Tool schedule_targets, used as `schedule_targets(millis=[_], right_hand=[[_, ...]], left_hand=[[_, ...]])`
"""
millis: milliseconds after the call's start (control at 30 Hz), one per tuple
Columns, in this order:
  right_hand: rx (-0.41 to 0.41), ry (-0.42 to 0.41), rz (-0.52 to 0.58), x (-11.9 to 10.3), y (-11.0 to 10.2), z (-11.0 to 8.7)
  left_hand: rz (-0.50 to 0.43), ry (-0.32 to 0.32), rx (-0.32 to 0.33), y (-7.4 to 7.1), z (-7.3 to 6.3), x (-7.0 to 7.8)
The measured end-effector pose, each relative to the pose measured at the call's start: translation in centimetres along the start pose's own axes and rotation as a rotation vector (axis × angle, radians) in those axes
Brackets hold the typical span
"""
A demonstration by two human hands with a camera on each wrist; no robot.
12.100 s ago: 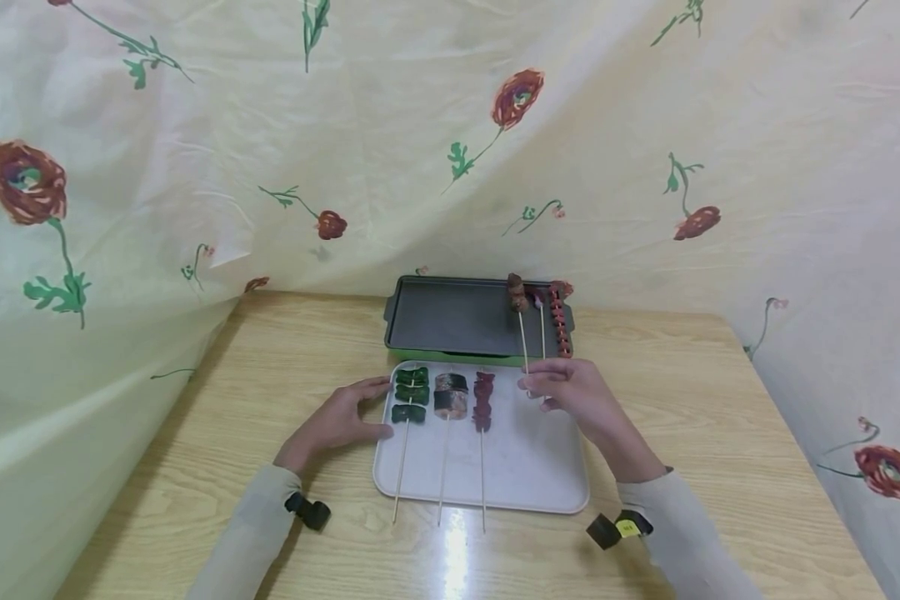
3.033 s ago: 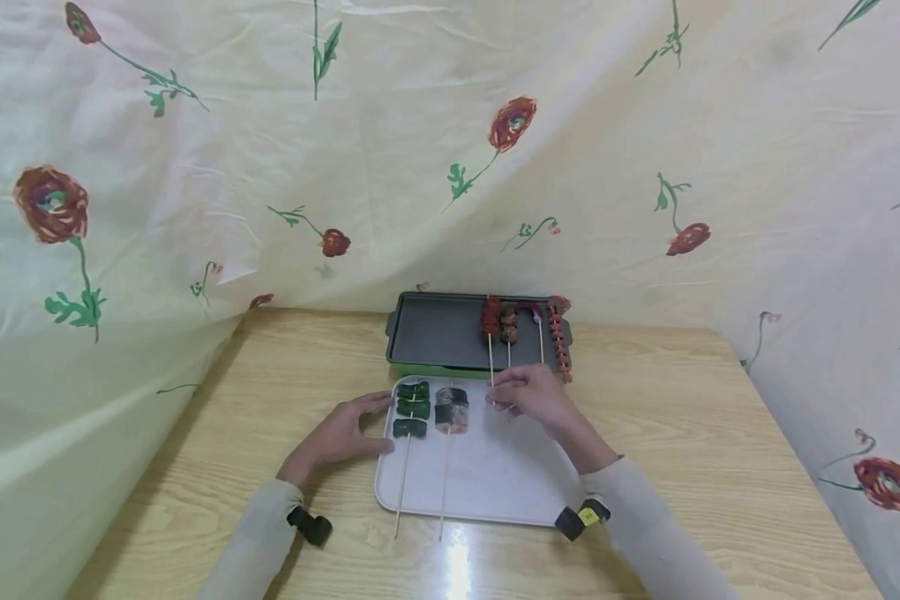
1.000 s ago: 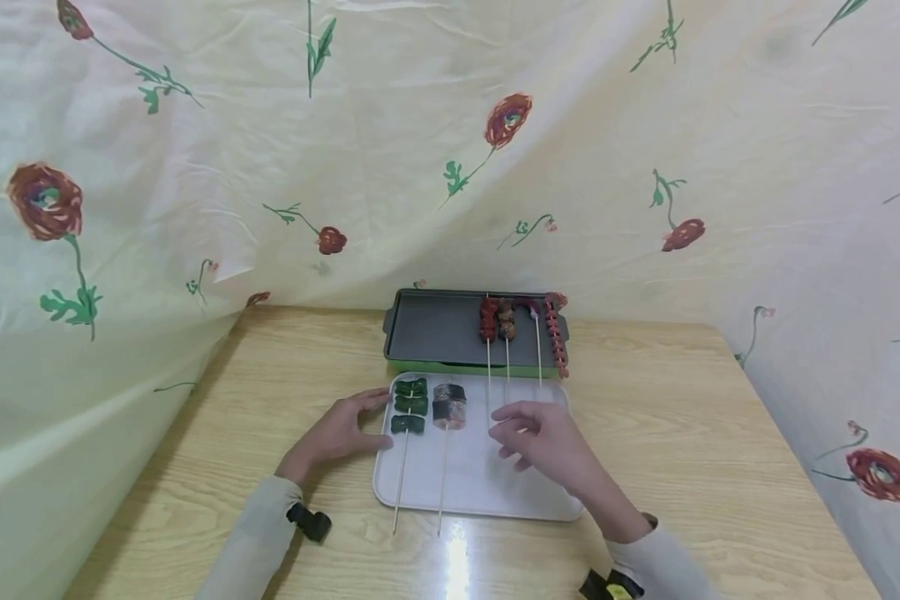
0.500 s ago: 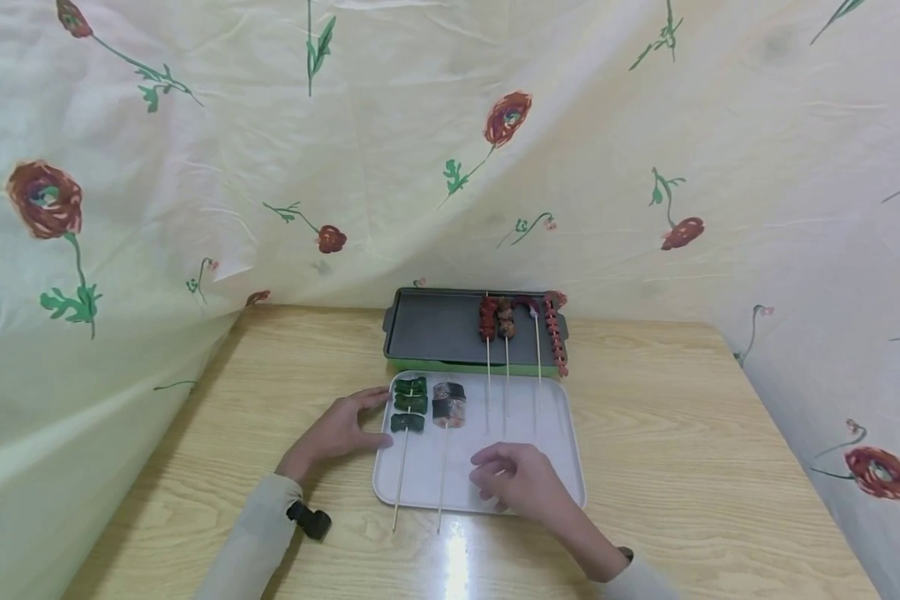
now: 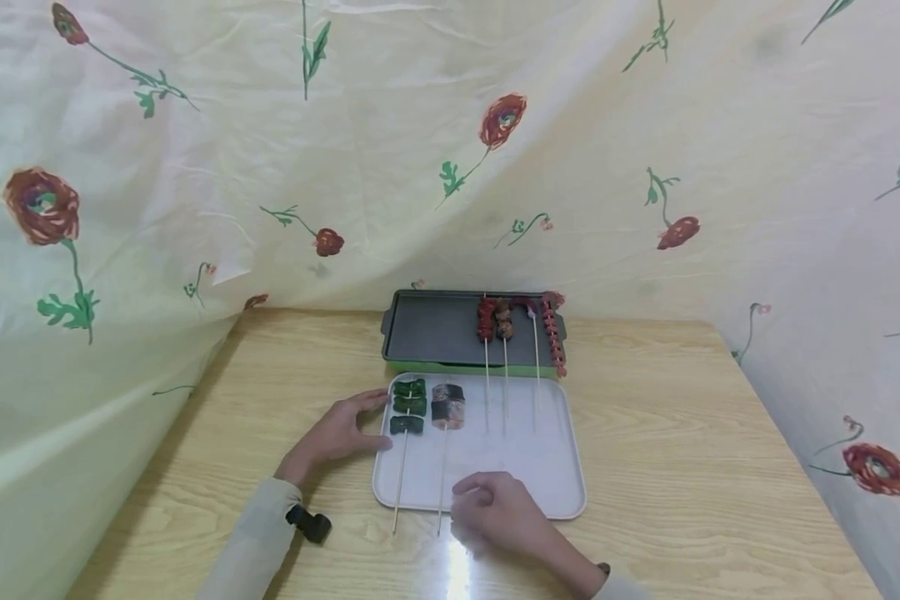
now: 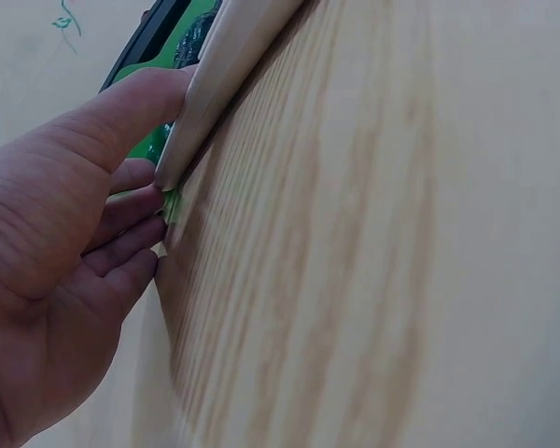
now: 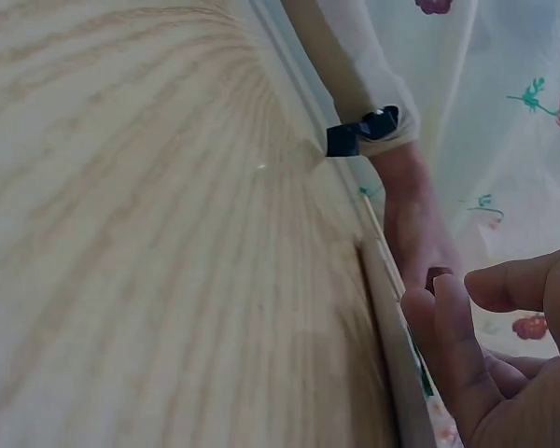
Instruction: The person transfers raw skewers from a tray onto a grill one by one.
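Note:
My left hand (image 5: 341, 429) rests at the left edge of the white tray (image 5: 532, 475), thumb and forefinger spread along its rim. In the left wrist view the thumb (image 6: 145, 98) touches the rim. On the tray lie a green pepper skewer (image 5: 409, 406) and a fish-like skewer with dark bands (image 5: 447, 411), their sticks jutting over the front edge. My right hand (image 5: 502, 512) hovers by the lower end of the banded skewer's stick, fingers loosely bent. A gap shows between its thumb and forefinger (image 7: 457, 336) in the right wrist view, with nothing held.
Behind the tray stands a black griddle (image 5: 435, 325) with a green base. On its right side lie a red meat skewer (image 5: 486, 321), a brown chunk skewer (image 5: 504, 321), a purple curled skewer (image 5: 525, 305) and a red notched skewer (image 5: 553, 333). A floral cloth (image 5: 390, 167) hangs behind.
My right hand set first the brown, then the red meat skewer on the griddle and let go. It has since moved down and left towards the banded skewer's stick. The left hand stayed.

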State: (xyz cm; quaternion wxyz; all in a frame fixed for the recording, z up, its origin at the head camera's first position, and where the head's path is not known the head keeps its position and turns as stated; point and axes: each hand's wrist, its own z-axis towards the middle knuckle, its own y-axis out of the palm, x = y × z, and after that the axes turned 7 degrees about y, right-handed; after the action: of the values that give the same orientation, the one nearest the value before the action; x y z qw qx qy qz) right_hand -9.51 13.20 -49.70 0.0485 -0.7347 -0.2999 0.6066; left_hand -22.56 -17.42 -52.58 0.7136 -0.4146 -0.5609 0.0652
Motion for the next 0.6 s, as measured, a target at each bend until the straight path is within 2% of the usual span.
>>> schedule_targets(millis=[133, 300, 600], right_hand=[[-0.035, 0.037, 0.077, 0.1, 0.6, 0.0], [-0.108, 0.086, 0.255, 0.3, 1.2, 0.0], [-0.122, 0.11, 0.32, 0.8, 1.9, 0.2]], left_hand=[[-0.008, -0.009, -0.001, 0.0, -0.1, 0.1], [-0.016, -0.023, 0.002, 0.1, -0.2, 0.1], [-0.009, -0.024, 0.007, 0.1, 0.0, 0.0]])
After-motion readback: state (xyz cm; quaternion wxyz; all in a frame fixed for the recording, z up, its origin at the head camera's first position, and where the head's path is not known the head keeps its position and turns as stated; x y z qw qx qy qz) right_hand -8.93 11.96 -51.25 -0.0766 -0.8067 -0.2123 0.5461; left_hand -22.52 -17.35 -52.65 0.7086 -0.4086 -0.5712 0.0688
